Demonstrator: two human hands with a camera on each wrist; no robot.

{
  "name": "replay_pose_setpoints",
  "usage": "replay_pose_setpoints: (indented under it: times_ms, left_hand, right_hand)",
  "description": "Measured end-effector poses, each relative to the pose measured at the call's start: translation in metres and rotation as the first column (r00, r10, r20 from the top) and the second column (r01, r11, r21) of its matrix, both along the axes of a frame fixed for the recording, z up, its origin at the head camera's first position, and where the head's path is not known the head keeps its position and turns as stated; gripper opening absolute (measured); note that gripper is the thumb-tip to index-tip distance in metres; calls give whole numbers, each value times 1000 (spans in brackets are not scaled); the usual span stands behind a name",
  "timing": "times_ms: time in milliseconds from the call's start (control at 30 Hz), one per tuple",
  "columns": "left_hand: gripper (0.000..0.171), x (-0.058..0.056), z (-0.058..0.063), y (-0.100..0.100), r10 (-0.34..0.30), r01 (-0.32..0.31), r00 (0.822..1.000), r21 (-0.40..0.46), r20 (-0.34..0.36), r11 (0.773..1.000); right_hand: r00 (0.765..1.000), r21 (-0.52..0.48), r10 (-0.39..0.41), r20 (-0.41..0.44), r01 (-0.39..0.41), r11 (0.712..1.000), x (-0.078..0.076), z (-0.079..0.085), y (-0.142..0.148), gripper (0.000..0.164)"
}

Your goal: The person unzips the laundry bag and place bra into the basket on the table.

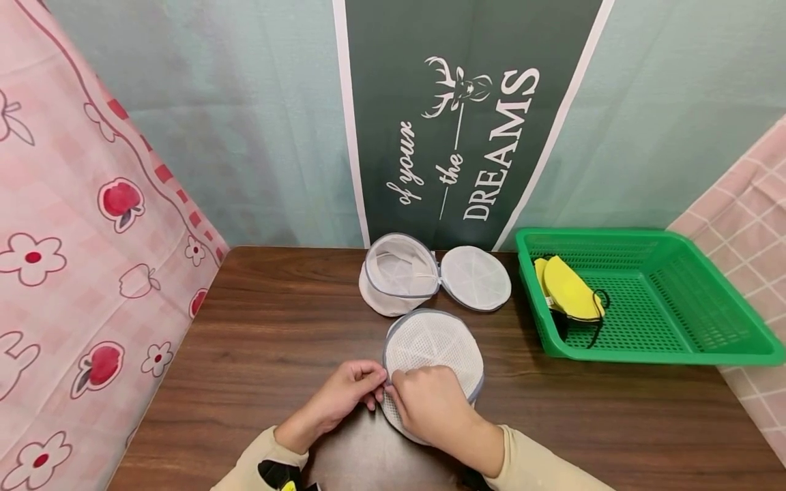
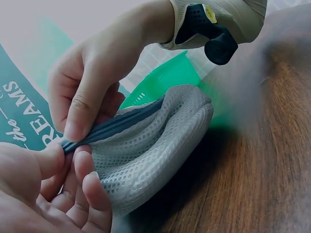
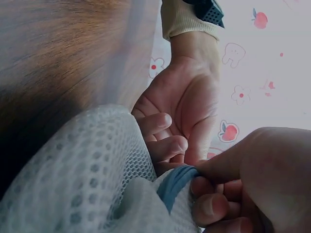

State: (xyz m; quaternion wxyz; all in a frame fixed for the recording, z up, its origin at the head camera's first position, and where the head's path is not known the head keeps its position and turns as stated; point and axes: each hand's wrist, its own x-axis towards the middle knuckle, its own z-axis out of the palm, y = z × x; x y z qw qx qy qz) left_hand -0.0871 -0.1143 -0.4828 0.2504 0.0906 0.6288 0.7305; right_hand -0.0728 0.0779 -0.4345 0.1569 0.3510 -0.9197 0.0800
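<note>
A round white mesh laundry bag (image 1: pixel 436 341) with a grey-blue zip edge lies on the table before me. At its left side my left hand (image 1: pixel 344 395) pinches the zip edge (image 2: pixel 126 124) between thumb and fingers. Right beside it, my right hand (image 1: pixel 432 402) reaches across the bag and pinches the same edge with thumb and curled fingers. In the right wrist view, the grey-blue trim (image 3: pixel 177 184) runs between both hands' fingertips. The bag's mesh side (image 3: pixel 87 170) bulges below the trim. The zip pull cannot be made out, hidden by the fingers.
Behind it, a second mesh bag (image 1: pixel 399 303) stands unzipped, its round lid (image 1: pixel 475 278) folded out to the right. A green plastic basket (image 1: pixel 724 300) at the right holds a yellow item (image 1: pixel 568 290) with black cords. Curtains border the brown wooden table (image 1: pixel 258 314).
</note>
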Motion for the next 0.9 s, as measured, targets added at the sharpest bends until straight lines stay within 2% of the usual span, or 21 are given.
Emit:
replay_pose_setpoints:
  times_ms: [100,333,567,900]
  left_hand:
    - [34,0,0,0,-1,1,1000,7,2,1000]
    - [35,0,1,1,-15,15,1000,17,6,1000]
    - [35,1,0,1,-43,43,999,32,-8,999]
    - [34,1,-1,1,-52,53,998,14,-17,999]
  right_hand:
    - [1000,-1,-10,10,10,1000,0,1,0,36]
    - [999,-55,-31,-35,29,998,0,-1,0,39]
    - [998,-92,-40,-54,35,995,-1,-2,-1,34]
    - [998,-116,-11,-57,5,993,-2,-3,0,32]
